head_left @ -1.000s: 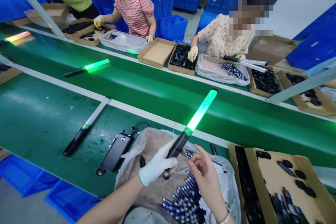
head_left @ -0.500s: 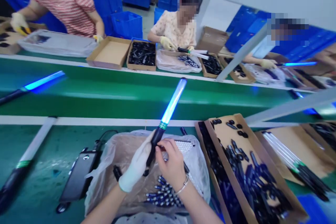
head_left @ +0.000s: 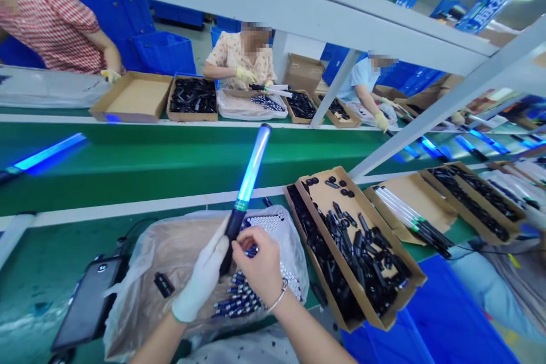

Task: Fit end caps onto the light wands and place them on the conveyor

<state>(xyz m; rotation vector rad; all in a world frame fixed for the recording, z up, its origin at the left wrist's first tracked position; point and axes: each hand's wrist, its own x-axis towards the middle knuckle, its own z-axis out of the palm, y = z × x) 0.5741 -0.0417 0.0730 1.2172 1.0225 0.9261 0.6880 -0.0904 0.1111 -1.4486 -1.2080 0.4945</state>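
Observation:
A light stick (head_left: 252,176) with a glowing blue tube and black handle stands tilted, its top leaning right. My left hand (head_left: 200,273), in a white glove, is wrapped round the handle. My right hand (head_left: 262,264), bare with a bracelet at the wrist, has its fingers curled and the fingertips against the handle's right side. Beneath both hands is a tray lined with clear plastic (head_left: 132,273). In it lie several small dark cylinders with silver ends (head_left: 239,298), packed rows of silver round ends (head_left: 267,220), and a short black piece (head_left: 164,284).
Cardboard boxes of black parts (head_left: 362,239) stand at right, beside a box holding unlit sticks (head_left: 401,210). A black phone-like device (head_left: 87,301) lies at left. Beyond is a green belt (head_left: 170,153) with a lit stick (head_left: 51,153). Co-workers sit opposite; a slanted post (head_left: 409,125) rises at right.
The view has turned right and tilted up, so the scene sits further left. Both hands keep their hold on the light stick, and it is still lit.

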